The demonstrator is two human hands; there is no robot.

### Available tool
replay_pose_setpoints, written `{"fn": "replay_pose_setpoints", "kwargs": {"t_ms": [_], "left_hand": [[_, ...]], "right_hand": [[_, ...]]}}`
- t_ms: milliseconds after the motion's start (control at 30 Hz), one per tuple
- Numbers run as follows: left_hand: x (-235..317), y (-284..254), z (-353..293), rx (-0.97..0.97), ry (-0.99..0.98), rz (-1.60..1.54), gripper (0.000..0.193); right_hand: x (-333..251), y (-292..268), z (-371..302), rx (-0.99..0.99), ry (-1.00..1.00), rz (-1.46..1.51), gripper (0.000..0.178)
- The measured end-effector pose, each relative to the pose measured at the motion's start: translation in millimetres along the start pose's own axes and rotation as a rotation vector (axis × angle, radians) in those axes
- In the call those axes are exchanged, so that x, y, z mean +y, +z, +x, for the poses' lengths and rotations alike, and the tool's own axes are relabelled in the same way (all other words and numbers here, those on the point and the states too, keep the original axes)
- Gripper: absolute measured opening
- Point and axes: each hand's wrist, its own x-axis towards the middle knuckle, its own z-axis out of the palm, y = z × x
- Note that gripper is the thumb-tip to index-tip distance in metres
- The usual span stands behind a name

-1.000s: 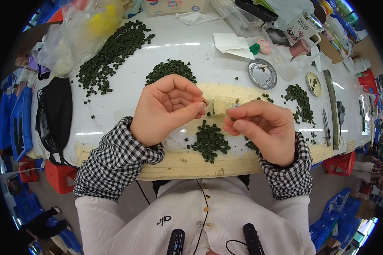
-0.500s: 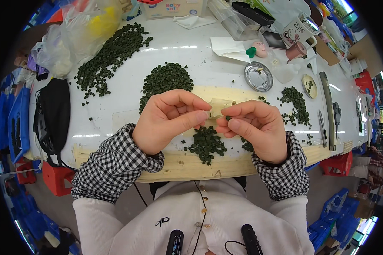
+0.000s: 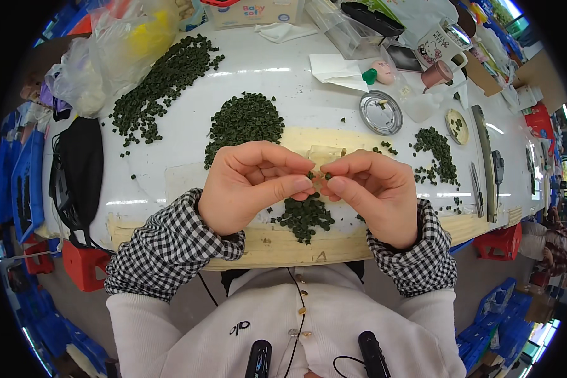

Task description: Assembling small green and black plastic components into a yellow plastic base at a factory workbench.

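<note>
My left hand (image 3: pixel 252 186) and my right hand (image 3: pixel 372 189) meet above the white table (image 3: pixel 170 126), fingertips pinched together on a small green piece (image 3: pixel 318 178) and a bit of pale tape or paper. Directly beneath my hands lies a small heap of dark green pellets (image 3: pixel 305 217) near the table's front edge. A bigger pile of green pellets (image 3: pixel 246 120) sits just beyond my left hand. A pale yellow sheet (image 3: pixel 321 142) lies under and behind my fingers.
A long trail of green pellets (image 3: pixel 164 82) runs at the back left beside clear plastic bags (image 3: pixel 107 57). More pellets (image 3: pixel 441 154) lie at the right near a round metal lid (image 3: pixel 381 112), a mug (image 3: pixel 444 41) and a long tool (image 3: pixel 482 157). A black bag (image 3: pixel 75 170) hangs at the left edge.
Both hands have come closer together and slightly toward me. The pale strip seen between the fingers earlier is now mostly hidden by the pinching fingertips.
</note>
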Motion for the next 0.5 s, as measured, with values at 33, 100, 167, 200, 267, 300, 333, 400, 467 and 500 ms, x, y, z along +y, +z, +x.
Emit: {"fn": "replay_pose_setpoints", "kwargs": {"t_ms": [33, 100, 167, 200, 267, 300, 333, 400, 467, 500], "left_hand": [[0.5, 1.7, -0.5, 0.008, 0.013, -0.002, 0.016], [-3.1, 1.6, -2.5, -0.002, 0.077, 0.036, 0.015], [-4.4, 1.4, -4.5, -0.008, 0.14, 0.098, 0.015], [-4.8, 1.8, -4.5, -0.016, 0.17, 0.138, 0.017], [-4.6, 1.8, -4.5, -0.032, 0.205, 0.217, 0.018], [-3.5, 1.3, -5.3, -0.036, 0.21, 0.258, 0.018], [-3.0, 0.7, -5.8, -0.041, 0.214, 0.298, 0.019], [-3.8, 1.1, -5.3, -0.042, 0.254, 0.318, 0.019], [-4.1, 1.3, -5.0, -0.039, 0.274, 0.334, 0.02], [-4.6, 1.0, -5.2, -0.034, 0.274, 0.341, 0.02]], "right_hand": [[2.0, 0.2, 0.7, 0.001, -0.041, -0.037, 0.02], [3.2, 1.2, 1.4, 0.006, -0.076, -0.079, 0.019], [3.6, 3.0, 1.5, 0.012, -0.065, -0.088, 0.018], [4.2, 3.5, 1.0, 0.016, -0.068, -0.092, 0.018], [5.5, 4.4, 0.2, 0.024, -0.073, -0.1, 0.018], [5.8, 4.8, 0.2, 0.021, -0.072, -0.103, 0.018], [6.0, 5.0, 0.2, 0.019, -0.071, -0.105, 0.018], [6.6, 5.1, 0.2, 0.016, -0.074, -0.108, 0.018], [7.4, 5.1, 0.3, 0.015, -0.083, -0.107, 0.017], [7.8, 5.5, 0.3, 0.023, -0.096, -0.146, 0.017]]}}
